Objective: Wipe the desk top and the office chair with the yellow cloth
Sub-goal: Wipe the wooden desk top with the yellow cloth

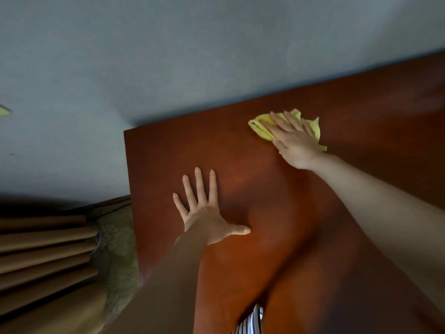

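Observation:
The reddish-brown desk top [361,112] fills the right and lower part of the head view. A crumpled yellow cloth [258,127] lies on it near the far edge. My right hand [292,138] presses flat on the cloth with straight fingers, covering most of it. My left hand [204,210] rests flat on the bare desk closer to me, fingers spread, holding nothing. The office chair is out of view.
A grey wall [168,56] runs along the desk's far edge. Brown pleated curtains [43,256] with a patterned tie-back [118,249] hang beside the desk's left edge. A striped garment [251,321] shows at the bottom.

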A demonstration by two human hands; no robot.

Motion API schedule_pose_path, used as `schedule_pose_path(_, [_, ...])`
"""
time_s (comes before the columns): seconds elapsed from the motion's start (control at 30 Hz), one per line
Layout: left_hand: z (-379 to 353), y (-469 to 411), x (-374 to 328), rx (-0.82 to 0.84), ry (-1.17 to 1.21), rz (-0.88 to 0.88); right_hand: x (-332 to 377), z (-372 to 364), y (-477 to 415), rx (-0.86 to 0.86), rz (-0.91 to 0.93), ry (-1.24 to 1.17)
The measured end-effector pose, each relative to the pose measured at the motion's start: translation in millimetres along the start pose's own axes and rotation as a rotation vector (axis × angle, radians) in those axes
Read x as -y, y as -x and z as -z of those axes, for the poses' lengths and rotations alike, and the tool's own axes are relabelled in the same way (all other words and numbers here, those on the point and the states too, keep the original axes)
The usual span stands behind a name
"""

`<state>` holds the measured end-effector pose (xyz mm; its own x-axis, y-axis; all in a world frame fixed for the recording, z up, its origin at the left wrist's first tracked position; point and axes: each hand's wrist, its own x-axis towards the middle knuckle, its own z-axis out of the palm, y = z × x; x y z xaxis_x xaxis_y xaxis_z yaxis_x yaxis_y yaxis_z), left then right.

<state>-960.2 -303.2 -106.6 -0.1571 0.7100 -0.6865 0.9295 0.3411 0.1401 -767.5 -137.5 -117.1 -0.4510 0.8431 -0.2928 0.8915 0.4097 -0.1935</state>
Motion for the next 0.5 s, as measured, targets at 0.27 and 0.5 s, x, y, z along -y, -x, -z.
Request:
schedule_pose_path(0.27, [-2,-3,2,-0.012,-0.002,0.004,61,4,-67,0.013,-0.056,-0.013])
schedule_pose_path(0.5, [0,-4,2,0.001,-0.016,-0.008,156,-11,-84,0.039,0.191,-0.007])
